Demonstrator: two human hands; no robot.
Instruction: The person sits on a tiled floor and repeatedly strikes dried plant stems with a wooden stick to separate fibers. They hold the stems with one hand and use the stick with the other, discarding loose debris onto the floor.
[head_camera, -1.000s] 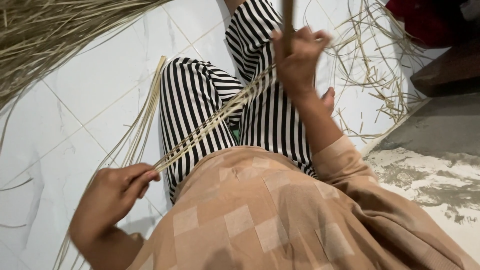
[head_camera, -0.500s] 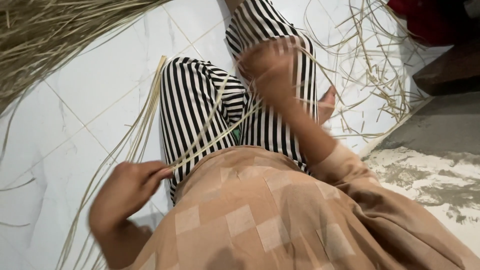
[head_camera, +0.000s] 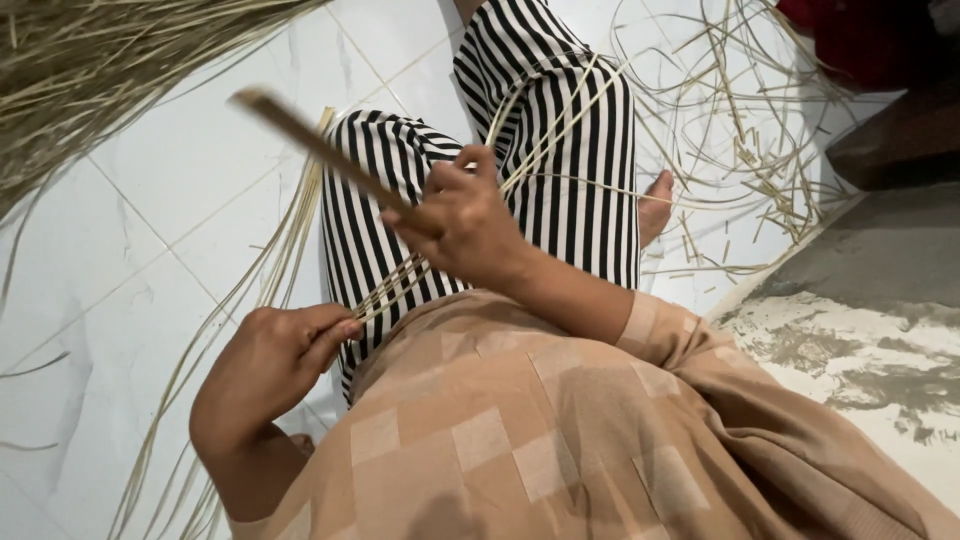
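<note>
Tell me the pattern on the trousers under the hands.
Black and white stripes on the trousers, clearest in the head view.

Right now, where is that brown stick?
The brown stick is in the right hand, slanting up toward the left above the striped trousers and the white tiled floor.

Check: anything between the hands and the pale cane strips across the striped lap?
Nothing visible. The left hand pinches the pale thin cane strips directly; the right hand, holding a brown wooden stick, rests on them.
</note>
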